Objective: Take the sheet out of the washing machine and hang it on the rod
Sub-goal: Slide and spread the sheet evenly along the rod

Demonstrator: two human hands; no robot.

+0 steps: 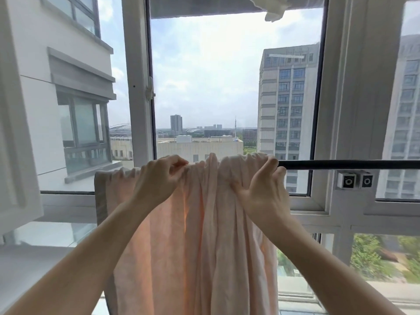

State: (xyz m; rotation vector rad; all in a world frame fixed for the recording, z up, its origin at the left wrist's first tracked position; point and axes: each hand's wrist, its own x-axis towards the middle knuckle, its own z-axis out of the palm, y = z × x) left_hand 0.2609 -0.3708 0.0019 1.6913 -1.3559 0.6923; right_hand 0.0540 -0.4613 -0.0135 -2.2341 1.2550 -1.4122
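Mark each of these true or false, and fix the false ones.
1. The pink sheet is draped over the dark rod. True.
2. The left hand hangs free, away from the sheet. False: its fingers pinch the bunched cloth at the top of the rod.
3. The right hand grips the sheet near the rod. True.
4. The sheet covers the rod all the way to the right window frame. False: bare rod shows to the right of the right hand.
5. The sheet is spread flat and smooth. False: it is gathered in folds along the rod.
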